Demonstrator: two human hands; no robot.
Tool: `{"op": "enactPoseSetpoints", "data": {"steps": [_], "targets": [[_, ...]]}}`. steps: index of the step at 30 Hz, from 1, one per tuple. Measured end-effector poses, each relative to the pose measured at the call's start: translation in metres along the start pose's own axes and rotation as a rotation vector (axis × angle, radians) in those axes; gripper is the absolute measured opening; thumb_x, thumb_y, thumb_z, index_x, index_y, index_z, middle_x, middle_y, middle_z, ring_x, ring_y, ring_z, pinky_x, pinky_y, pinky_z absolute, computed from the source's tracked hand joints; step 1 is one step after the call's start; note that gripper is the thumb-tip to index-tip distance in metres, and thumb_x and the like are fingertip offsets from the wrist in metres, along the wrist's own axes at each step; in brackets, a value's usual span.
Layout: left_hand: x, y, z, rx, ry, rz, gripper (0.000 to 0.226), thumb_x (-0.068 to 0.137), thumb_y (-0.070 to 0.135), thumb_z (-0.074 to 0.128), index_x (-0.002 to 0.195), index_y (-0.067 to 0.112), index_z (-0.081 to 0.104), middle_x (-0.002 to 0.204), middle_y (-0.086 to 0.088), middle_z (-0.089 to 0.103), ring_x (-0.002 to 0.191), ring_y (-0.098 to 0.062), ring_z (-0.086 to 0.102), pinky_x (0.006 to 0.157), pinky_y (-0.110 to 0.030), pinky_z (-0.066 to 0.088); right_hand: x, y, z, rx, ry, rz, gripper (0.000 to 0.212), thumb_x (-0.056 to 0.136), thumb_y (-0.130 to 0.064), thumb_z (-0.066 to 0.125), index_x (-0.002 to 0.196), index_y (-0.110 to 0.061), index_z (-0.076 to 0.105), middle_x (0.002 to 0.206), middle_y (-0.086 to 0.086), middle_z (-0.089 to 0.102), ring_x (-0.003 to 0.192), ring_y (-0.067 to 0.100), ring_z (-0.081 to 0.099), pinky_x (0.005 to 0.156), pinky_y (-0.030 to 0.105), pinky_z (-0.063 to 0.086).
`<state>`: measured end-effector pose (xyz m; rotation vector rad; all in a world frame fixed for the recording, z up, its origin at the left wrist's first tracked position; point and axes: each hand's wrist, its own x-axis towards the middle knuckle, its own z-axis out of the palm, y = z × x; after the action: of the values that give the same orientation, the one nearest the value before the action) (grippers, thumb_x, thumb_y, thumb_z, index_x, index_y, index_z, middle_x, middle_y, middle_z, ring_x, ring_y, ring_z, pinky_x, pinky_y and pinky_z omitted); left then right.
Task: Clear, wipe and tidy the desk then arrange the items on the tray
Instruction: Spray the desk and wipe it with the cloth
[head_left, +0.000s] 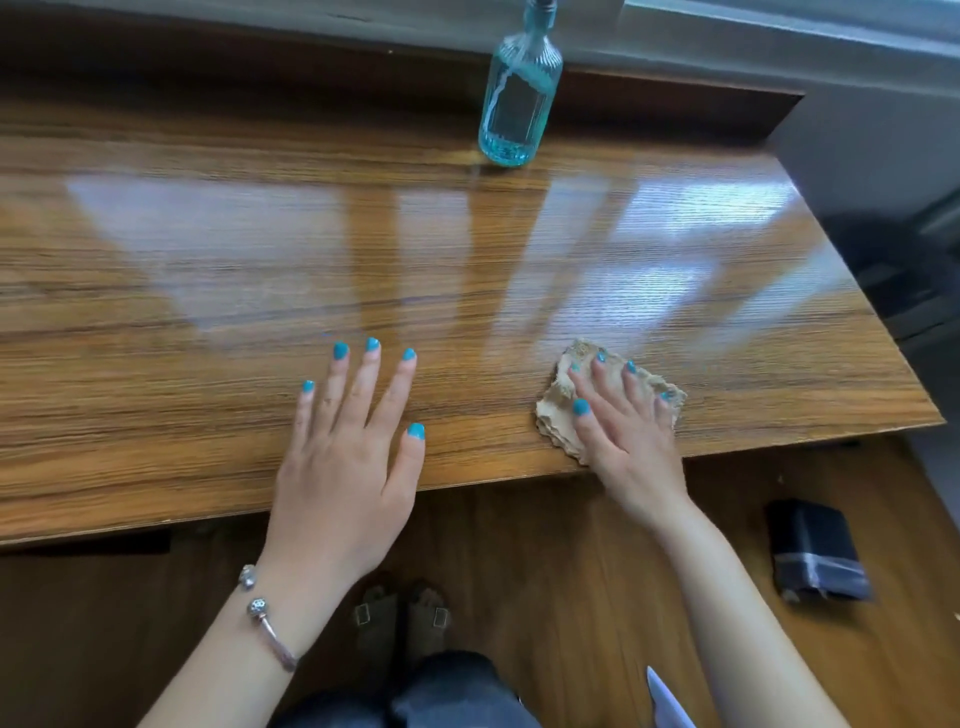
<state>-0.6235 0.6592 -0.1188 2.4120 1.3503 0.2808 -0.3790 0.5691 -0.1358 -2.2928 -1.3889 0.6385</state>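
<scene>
A glossy wooden desk (208, 270) fills most of the view. My right hand (621, 421) presses flat, fingers spread, on a crumpled beige cloth (558, 410) near the desk's front edge at the right. My left hand (348, 447) lies flat on the bare wood near the front edge, fingers straight and spread, holding nothing. A teal ribbed glass bottle (517, 98) stands upright at the back of the desk, apart from both hands.
A dark wrapped bundle (813, 551) lies on the wooden floor to the lower right. My feet in sandals (400, 618) stand under the desk's front edge. A grey wall ledge (779, 47) runs behind the desk, with dark objects (904, 260) beyond its right edge.
</scene>
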Motion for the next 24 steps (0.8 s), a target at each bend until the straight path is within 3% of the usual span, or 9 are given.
{"op": "enactPoseSetpoints", "data": {"steps": [2, 3, 6, 9, 11, 14, 17, 21, 24], "targets": [[0.001, 0.007, 0.002, -0.017, -0.021, 0.034, 0.058, 0.096, 0.051, 0.011, 0.149, 0.042, -0.01, 0.157, 0.014, -0.017, 0.142, -0.005, -0.028, 0.113, -0.029, -0.019, -0.004, 0.017, -0.029, 0.338, 0.1, 0.023, 0.045, 0.095, -0.058, 0.043, 0.138, -0.046, 0.042, 0.152, -0.016, 0.036, 0.145, 0.004, 0.023, 0.121, 0.04, 0.017], [0.003, 0.013, 0.005, -0.025, -0.026, 0.05, 0.057, 0.097, 0.051, 0.013, 0.15, 0.041, -0.006, 0.158, 0.014, -0.015, 0.142, -0.005, -0.027, 0.113, -0.029, -0.019, -0.004, 0.028, -0.042, 0.349, 0.205, 0.059, 0.043, 0.096, -0.049, 0.053, 0.138, -0.041, 0.048, 0.149, -0.013, 0.043, 0.143, 0.006, 0.03, 0.119, 0.041, 0.024], [0.014, 0.038, 0.018, -0.029, -0.047, 0.119, 0.056, 0.1, 0.048, 0.02, 0.152, 0.037, 0.005, 0.161, 0.011, -0.005, 0.143, -0.007, -0.025, 0.112, -0.028, -0.021, 0.003, 0.05, -0.064, 0.019, 0.326, 0.182, 0.047, 0.095, -0.03, 0.061, 0.141, -0.029, 0.051, 0.151, -0.005, 0.042, 0.146, 0.016, 0.025, 0.119, 0.046, 0.022], [0.026, 0.066, 0.033, -0.013, -0.075, 0.221, 0.057, 0.099, 0.049, 0.02, 0.152, 0.037, 0.007, 0.161, 0.01, -0.002, 0.14, -0.004, -0.028, 0.111, -0.028, -0.022, 0.01, 0.044, -0.059, -0.038, 0.26, 0.187, 0.057, 0.097, -0.042, 0.052, 0.149, -0.026, 0.037, 0.158, -0.005, 0.03, 0.149, 0.014, 0.016, 0.121, 0.042, 0.015], [0.031, 0.077, 0.041, 0.027, -0.091, 0.252, 0.057, 0.098, 0.05, 0.018, 0.152, 0.038, 0.003, 0.161, 0.009, -0.004, 0.139, -0.005, -0.028, 0.111, -0.029, -0.022, 0.009, 0.033, -0.042, -0.202, 0.267, 0.132, 0.061, 0.098, -0.055, 0.038, 0.153, -0.032, 0.026, 0.161, -0.007, 0.019, 0.15, 0.015, 0.011, 0.12, 0.043, 0.009], [0.034, 0.076, 0.046, 0.078, -0.066, 0.199, 0.059, 0.098, 0.049, 0.02, 0.152, 0.037, 0.001, 0.162, 0.006, -0.003, 0.144, -0.011, -0.021, 0.114, -0.033, -0.018, 0.004, 0.008, -0.007, -0.388, 0.221, 0.045, 0.065, 0.094, -0.067, 0.017, 0.153, -0.041, 0.015, 0.162, -0.013, 0.009, 0.151, 0.018, 0.003, 0.119, 0.051, 0.002], [0.035, 0.056, 0.038, 0.075, -0.054, 0.108, 0.059, 0.098, 0.047, 0.022, 0.154, 0.034, 0.007, 0.162, 0.005, 0.0, 0.147, -0.011, -0.014, 0.115, -0.032, -0.013, 0.007, -0.004, 0.022, -0.404, 0.108, 0.068, 0.064, 0.095, -0.066, 0.015, 0.153, -0.041, 0.008, 0.163, -0.012, 0.002, 0.151, 0.018, -0.005, 0.117, 0.053, -0.006], [0.029, 0.012, 0.02, 0.048, -0.062, 0.004, 0.059, 0.097, 0.051, 0.015, 0.153, 0.036, 0.006, 0.161, 0.009, -0.002, 0.145, -0.007, -0.019, 0.116, -0.031, -0.013, 0.018, 0.004, 0.016, -0.302, 0.133, 0.142, 0.066, 0.091, -0.069, 0.004, 0.153, -0.045, 0.003, 0.164, -0.008, -0.001, 0.15, 0.015, -0.001, 0.117, 0.048, 0.002], [0.023, -0.024, 0.007, 0.052, -0.056, -0.059, 0.057, 0.098, 0.053, 0.016, 0.152, 0.036, 0.009, 0.161, 0.009, -0.001, 0.146, -0.007, -0.017, 0.118, -0.034, -0.01, 0.023, 0.011, 0.007, -0.479, 0.126, 0.099, 0.066, 0.091, -0.069, 0.0, 0.152, -0.046, 0.006, 0.164, -0.01, 0.008, 0.15, 0.016, 0.005, 0.115, 0.046, 0.01]]}}
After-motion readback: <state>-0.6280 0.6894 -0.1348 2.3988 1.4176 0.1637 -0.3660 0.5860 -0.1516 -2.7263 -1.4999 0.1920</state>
